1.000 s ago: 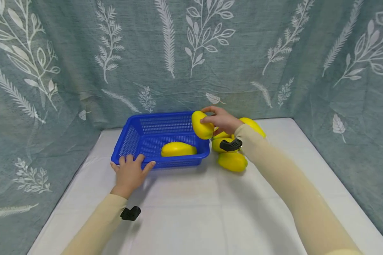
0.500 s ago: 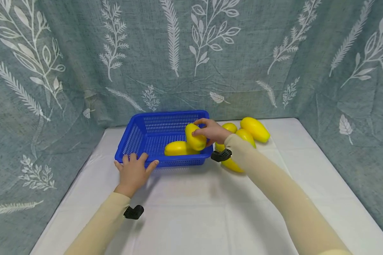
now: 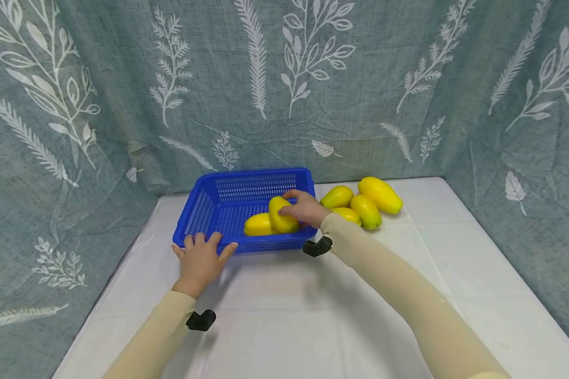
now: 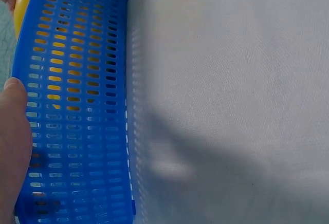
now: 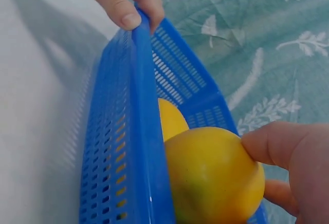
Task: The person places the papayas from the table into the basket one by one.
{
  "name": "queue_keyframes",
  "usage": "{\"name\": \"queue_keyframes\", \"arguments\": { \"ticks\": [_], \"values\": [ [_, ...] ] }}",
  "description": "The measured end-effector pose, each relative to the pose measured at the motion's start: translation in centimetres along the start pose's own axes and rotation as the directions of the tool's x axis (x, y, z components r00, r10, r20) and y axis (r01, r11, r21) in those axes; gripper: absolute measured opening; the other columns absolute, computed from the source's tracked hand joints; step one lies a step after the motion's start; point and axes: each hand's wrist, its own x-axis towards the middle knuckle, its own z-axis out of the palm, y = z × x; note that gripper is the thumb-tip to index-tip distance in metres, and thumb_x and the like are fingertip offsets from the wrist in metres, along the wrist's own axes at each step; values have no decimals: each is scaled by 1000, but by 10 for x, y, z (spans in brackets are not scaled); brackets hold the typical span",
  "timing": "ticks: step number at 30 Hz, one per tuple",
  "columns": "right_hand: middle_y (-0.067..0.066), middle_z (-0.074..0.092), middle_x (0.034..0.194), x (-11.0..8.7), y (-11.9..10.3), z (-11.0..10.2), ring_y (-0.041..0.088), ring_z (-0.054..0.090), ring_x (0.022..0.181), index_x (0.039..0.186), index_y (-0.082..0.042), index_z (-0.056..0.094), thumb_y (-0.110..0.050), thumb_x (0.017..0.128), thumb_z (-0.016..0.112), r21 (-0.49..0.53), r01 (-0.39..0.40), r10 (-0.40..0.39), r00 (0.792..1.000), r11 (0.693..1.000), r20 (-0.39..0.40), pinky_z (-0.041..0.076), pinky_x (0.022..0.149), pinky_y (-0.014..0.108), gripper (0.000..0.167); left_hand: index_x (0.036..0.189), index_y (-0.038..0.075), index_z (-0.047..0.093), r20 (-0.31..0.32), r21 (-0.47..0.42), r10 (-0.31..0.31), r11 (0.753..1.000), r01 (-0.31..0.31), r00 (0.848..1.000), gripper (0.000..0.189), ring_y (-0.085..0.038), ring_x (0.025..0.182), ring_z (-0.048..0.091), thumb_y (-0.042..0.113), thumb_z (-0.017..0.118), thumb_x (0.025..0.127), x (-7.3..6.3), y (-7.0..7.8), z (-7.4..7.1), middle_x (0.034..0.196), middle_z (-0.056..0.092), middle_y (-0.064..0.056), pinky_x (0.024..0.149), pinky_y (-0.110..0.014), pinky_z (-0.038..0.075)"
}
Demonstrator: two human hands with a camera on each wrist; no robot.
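The left sleeve (image 3: 151, 334) and right sleeve (image 3: 384, 268) are long, plain, smooth and pale cream, leaving the left hand (image 3: 200, 261) and right hand (image 3: 305, 208) bare. A small, angular black left wrist device (image 3: 201, 320) juts from one cuff; a similar right wrist device (image 3: 318, 246), finely speckled, sits at the other.

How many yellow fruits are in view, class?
6: in the blue basket, a held fruit (right hand) and a lying fruit; right of it, a back-left fruit, back-right fruit, front-left fruit and front-right fruit. The right sleeve may hide more.
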Motion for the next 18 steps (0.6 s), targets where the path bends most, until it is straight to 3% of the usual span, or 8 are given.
{"name": "queue_keyframes", "arguments": {
  "ticks": [10, 15, 18],
  "values": [
    [13, 48, 154, -5, -3, -4, 32, 60, 124, 151, -14, 45, -30, 97, 67, -14, -23, 22, 999, 1000, -40, 59, 92, 48, 61, 139, 3, 58, 20, 2, -4, 1000, 4, 1000, 64, -65, 133, 34, 55, 51, 103, 1, 2, 1, 131, 54, -39, 106, -88, 9],
    [13, 45, 157, -8, -9, -21, 32, 56, 133, 153, -13, 42, -31, 98, 66, -24, -25, 24, 999, 999, -49, 60, 92, 48, 62, 138, 3, 58, 13, -5, 3, 1000, -3, 1000, 64, -66, 133, 34, 55, 50, 103, 1, 1, 1, 130, 54, -39, 106, -88, 8],
    [14, 43, 158, -11, -13, -36, 33, 50, 140, 154, -13, 40, -30, 99, 65, 22, -28, 29, 999, 999, -41, 58, 96, 50, 62, 138, 3, 58, 7, -6, 5, 1000, -5, 1000, 62, -65, 132, 34, 54, 51, 103, 2, -1, 1, 130, 54, -39, 106, -89, 8]
  ]
}}
